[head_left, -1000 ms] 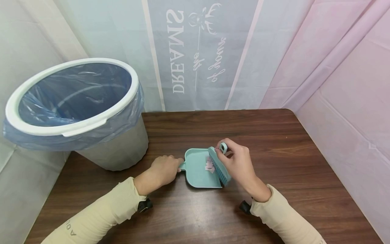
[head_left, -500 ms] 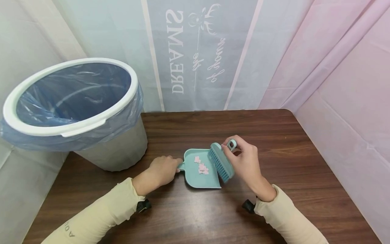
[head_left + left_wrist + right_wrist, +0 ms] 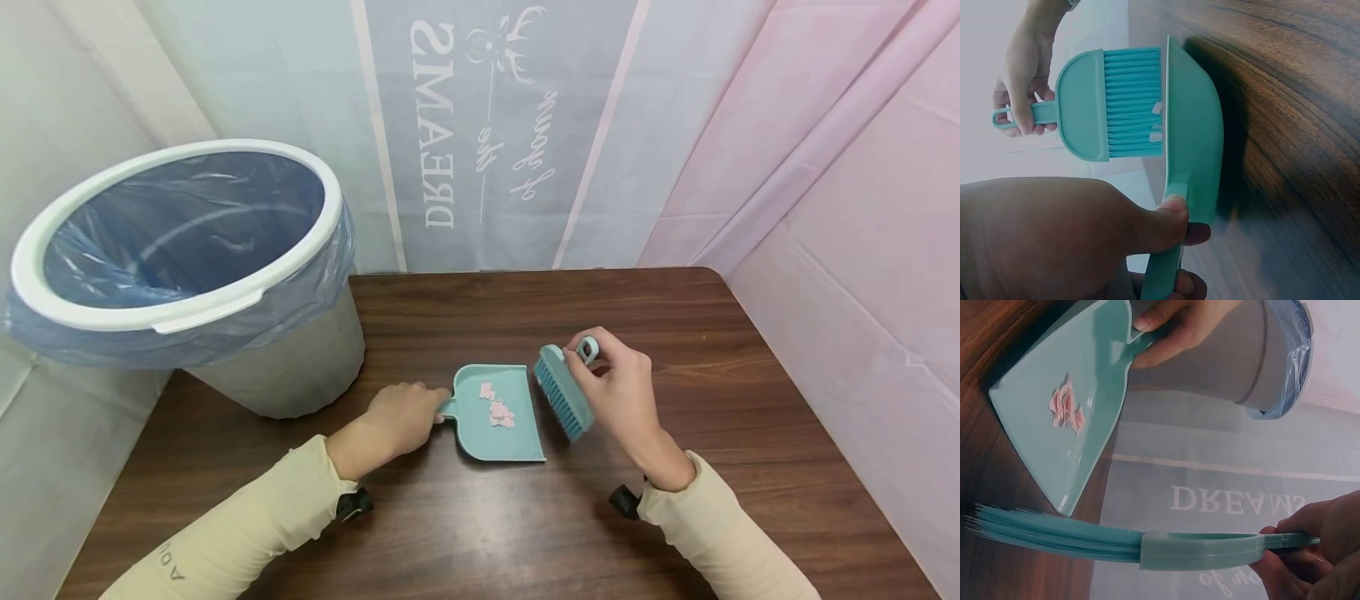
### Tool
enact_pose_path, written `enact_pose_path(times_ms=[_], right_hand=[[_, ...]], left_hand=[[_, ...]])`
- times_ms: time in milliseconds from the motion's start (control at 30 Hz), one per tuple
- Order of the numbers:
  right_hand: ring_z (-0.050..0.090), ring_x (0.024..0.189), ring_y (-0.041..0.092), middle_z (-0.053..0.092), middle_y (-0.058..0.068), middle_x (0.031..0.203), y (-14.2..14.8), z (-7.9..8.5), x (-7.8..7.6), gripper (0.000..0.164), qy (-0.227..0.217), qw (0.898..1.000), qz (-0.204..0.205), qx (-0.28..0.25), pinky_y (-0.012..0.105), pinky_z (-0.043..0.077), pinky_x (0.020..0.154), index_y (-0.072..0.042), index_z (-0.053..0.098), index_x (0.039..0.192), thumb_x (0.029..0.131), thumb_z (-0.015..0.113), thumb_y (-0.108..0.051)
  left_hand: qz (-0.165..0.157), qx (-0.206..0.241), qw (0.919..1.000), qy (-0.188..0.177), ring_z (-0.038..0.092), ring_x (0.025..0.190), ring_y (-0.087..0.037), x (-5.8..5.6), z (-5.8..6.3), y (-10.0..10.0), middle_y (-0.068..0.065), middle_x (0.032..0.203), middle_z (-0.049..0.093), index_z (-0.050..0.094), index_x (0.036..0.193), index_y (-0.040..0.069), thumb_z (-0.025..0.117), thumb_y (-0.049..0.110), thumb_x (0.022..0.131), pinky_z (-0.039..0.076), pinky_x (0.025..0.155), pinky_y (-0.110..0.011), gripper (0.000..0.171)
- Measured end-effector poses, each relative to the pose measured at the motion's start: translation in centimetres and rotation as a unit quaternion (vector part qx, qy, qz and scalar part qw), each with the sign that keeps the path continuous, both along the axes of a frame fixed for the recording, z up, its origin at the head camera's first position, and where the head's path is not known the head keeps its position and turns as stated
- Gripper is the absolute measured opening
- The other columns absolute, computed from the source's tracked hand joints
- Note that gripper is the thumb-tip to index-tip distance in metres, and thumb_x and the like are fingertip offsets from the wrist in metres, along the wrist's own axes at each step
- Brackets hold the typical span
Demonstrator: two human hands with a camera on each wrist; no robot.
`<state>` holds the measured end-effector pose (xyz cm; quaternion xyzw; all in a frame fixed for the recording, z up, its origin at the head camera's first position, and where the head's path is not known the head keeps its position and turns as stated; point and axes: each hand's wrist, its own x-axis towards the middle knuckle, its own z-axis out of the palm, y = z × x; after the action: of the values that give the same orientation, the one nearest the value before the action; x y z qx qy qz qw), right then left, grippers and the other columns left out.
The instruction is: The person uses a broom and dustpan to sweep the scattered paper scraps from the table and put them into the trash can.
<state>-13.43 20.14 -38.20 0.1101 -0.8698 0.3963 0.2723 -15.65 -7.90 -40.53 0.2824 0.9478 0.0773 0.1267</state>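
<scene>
My left hand (image 3: 401, 417) grips the handle of a light teal dustpan (image 3: 487, 446), which lies on the wooden table. In the left wrist view the thumb lies along the top of that handle (image 3: 1163, 269). Several small pale pink scraps (image 3: 498, 412), like bits of paper, lie in a loose heap on the pan. To the right, my right hand (image 3: 618, 392) pinches the handle of a matching teal hand brush (image 3: 566, 396). The brush is tilted, its blue-green bristles (image 3: 1054, 534) apart from the pan's open front edge.
A tall grey bin (image 3: 307, 375) with a white rim and a blue plastic liner (image 3: 187, 225) stands at the table's left, behind my left hand. Printed fabric (image 3: 495, 233) hangs behind the table (image 3: 465, 533), with pale sheets along both sides.
The brush has lifted off the pan and moved right with my right hand, uncovering the pink scraps, which lie further left in the pan. My left hand and the dustpan stay put.
</scene>
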Motion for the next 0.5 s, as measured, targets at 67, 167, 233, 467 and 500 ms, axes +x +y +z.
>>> enact_pose_path(times_ms=[67, 167, 233, 467, 500], right_hand=[[0.067, 0.072, 0.011, 0.068, -0.002, 0.080, 0.2, 0.1, 0.0, 0.019, -0.001, 1.000, -0.002, 0.003, 0.018, 0.050, 0.054, -0.013, 0.068, 0.092, 0.087, 0.075, 0.004], [0.067, 0.072, 0.011, 0.069, -0.001, 0.081, 0.6, 0.1, 0.1, 0.017, -0.005, 1.000, -0.005, 0.006, 0.016, 0.049, 0.055, -0.012, 0.068, 0.092, 0.087, 0.075, 0.004], [0.067, 0.072, 0.012, 0.069, 0.000, 0.082, 0.9, 0.0, 0.2, 0.017, -0.006, 1.000, -0.009, 0.012, 0.015, 0.048, 0.055, -0.011, 0.068, 0.091, 0.088, 0.075, 0.003], [0.070, 0.073, 0.016, 0.070, 0.001, 0.081, 2.2, -0.7, 0.2, 0.018, 0.001, 0.999, -0.036, 0.036, 0.012, 0.047, 0.054, -0.012, 0.067, 0.090, 0.087, 0.075, 0.004], [0.069, 0.073, 0.016, 0.070, 0.001, 0.080, 2.5, -0.7, 0.2, 0.017, 0.002, 0.998, -0.039, 0.039, 0.012, 0.047, 0.055, -0.012, 0.068, 0.090, 0.088, 0.075, 0.003]], left_hand=[[0.001, -0.001, 1.0000, 0.001, 0.067, 0.084, -0.036, 0.1, 0.1, 0.0, -0.017, 0.091, 0.067, 0.068, 0.114, 0.010, 0.064, 0.019, 0.100, 0.056, 0.070, -0.050, 0.017], [0.000, -0.004, 1.0000, 0.004, 0.067, 0.082, -0.037, 0.2, 0.0, -0.1, -0.017, 0.090, 0.067, 0.068, 0.113, 0.010, 0.064, 0.020, 0.101, 0.056, 0.068, -0.050, 0.016], [-0.002, -0.006, 0.9999, 0.009, 0.067, 0.080, -0.037, 0.2, 0.0, -0.1, -0.017, 0.089, 0.066, 0.067, 0.112, 0.010, 0.064, 0.020, 0.101, 0.056, 0.067, -0.050, 0.015], [-0.004, 0.000, 0.9998, 0.018, 0.067, 0.080, -0.037, 0.3, -0.6, -0.4, -0.016, 0.089, 0.066, 0.065, 0.112, 0.010, 0.065, 0.020, 0.100, 0.055, 0.066, -0.050, 0.015], [-0.005, 0.003, 0.9997, 0.022, 0.066, 0.079, -0.037, 0.3, -0.8, -0.4, -0.016, 0.088, 0.066, 0.065, 0.111, 0.010, 0.065, 0.020, 0.100, 0.055, 0.066, -0.049, 0.015]])
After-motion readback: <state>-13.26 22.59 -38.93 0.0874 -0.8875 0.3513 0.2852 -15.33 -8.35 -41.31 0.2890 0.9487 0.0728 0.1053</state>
